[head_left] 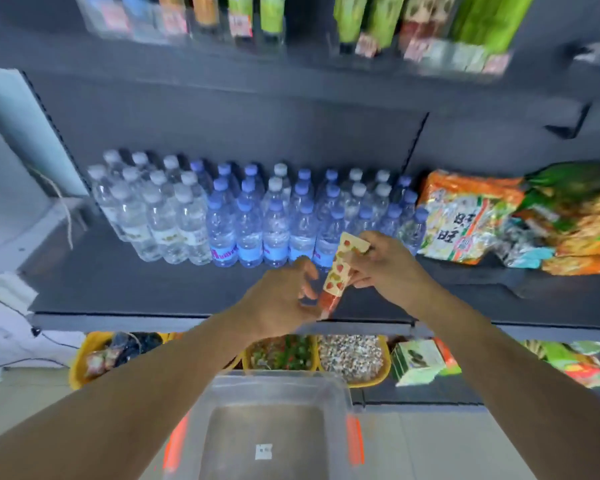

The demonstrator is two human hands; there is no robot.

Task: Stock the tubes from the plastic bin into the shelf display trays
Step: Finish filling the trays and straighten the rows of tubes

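Observation:
A cream tube [340, 268] printed with red strawberries and ending in a red cap is held tilted in front of the middle shelf. My right hand [385, 268] grips its flat upper end. My left hand [284, 299] pinches the red cap end from below. Under my arms stands the clear plastic bin [336, 389] with orange latches; only a small white label shows on its bottom. On the top shelf, clear display trays [146, 22] hold upright tubes in orange, green and other colours, all blurred.
Rows of water bottles [243, 216] fill the middle shelf [118, 285], with snack bags [465, 216] to their right. Below, yellow baskets [354, 358] of wrapped sweets and green boxes [420, 362] sit on the lowest shelf. Cables hang at the left.

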